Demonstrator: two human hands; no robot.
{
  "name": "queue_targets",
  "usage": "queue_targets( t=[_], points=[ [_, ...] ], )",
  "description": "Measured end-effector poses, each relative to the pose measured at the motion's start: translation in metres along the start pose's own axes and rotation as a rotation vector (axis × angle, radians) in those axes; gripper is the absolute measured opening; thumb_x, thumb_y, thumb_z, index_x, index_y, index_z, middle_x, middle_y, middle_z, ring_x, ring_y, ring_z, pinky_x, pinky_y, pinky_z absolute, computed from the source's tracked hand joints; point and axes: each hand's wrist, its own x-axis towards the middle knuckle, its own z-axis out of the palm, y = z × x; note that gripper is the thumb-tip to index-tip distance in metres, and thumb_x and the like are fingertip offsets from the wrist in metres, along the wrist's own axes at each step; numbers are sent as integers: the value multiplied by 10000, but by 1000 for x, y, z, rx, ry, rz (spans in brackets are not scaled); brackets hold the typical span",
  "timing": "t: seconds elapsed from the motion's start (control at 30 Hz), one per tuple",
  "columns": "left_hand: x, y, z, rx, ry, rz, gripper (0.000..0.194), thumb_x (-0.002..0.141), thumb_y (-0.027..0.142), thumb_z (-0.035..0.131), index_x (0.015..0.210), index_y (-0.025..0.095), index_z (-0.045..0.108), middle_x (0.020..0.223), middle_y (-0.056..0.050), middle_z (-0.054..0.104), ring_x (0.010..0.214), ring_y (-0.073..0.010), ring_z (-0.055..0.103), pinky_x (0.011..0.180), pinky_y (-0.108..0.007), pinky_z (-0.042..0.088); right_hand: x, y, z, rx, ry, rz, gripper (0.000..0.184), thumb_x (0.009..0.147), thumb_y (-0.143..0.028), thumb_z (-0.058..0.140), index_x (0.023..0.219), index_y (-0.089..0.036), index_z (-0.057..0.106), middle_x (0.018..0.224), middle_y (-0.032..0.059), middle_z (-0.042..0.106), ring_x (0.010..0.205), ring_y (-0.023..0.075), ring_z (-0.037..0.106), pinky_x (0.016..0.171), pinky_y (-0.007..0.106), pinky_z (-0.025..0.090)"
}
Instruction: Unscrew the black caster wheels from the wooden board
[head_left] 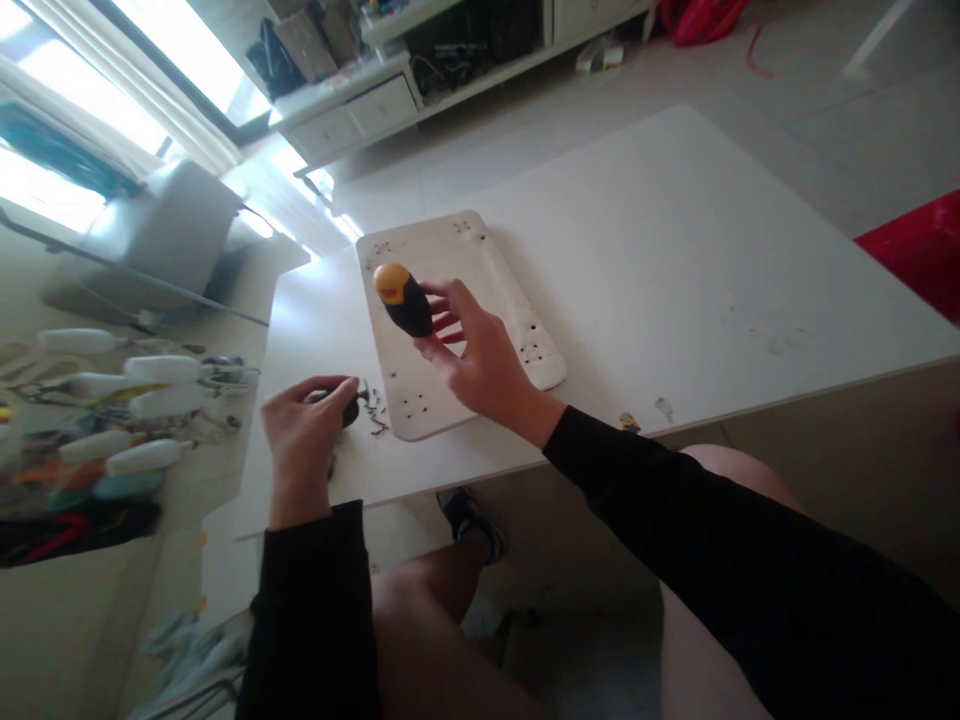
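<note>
My right hand (480, 355) is closed around a screwdriver (405, 300) with a yellow and black handle, held over a pale flat panel (390, 400). The handle end points up toward me, and the shaft is hidden. The panel has rounded corners, with groups of small holes near them. To its left, my left hand (304, 425) pinches a small dark rounded part (350, 411) with a metal piece; its exact kind is unclear. Several loose screws (377, 412) lie on the white table between that hand and the panel.
The white table (645, 250) reaches far to the right; a small sticker (628, 422) is near its front edge. White bottles (154, 370) and other items crowd the left side. A white cabinet (360, 110) stands behind, and a red object (919, 255) at right.
</note>
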Motion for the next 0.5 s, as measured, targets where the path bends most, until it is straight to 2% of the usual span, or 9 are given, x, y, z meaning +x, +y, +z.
queue_targets(
  t=[0.07, 0.17, 0.33, 0.5],
  points=[
    [8, -20, -11, 1, 78, -6, 362, 720, 507, 792, 909, 199, 805, 695, -10, 697, 652, -157, 596, 559, -265, 425, -1, 0, 0, 7, -12, -14, 389, 963, -186, 615, 1342, -229, 542, 1193, 51, 762, 1007, 164, 724, 855, 315, 647],
    [18, -52, -19, 47, 88, -80, 355, 697, 475, 791, 887, 174, 794, 672, -10, 694, 666, -166, 611, 584, -269, 444, -2, 0, 0, 3, -25, -36, 386, 965, -194, 603, 1346, -220, 545, 1156, 55, 761, 1023, 173, 720, 867, 325, 643],
    [27, -96, -12, 314, -41, -140, 373, 684, 459, 763, 889, 155, 831, 710, -64, 749, 706, -211, 679, 647, -302, 493, -5, 1, 1, -3, -43, -49, 397, 964, -176, 598, 1355, -192, 536, 1131, 65, 753, 984, 163, 705, 844, 313, 627],
    [30, -121, -1, 451, -159, -132, 377, 721, 449, 728, 930, 162, 853, 865, -94, 815, 821, -245, 734, 721, -315, 517, -6, 1, 1, -12, -67, -44, 407, 951, -153, 605, 1351, -177, 532, 1121, 61, 750, 984, 157, 699, 831, 297, 611]
  ],
)
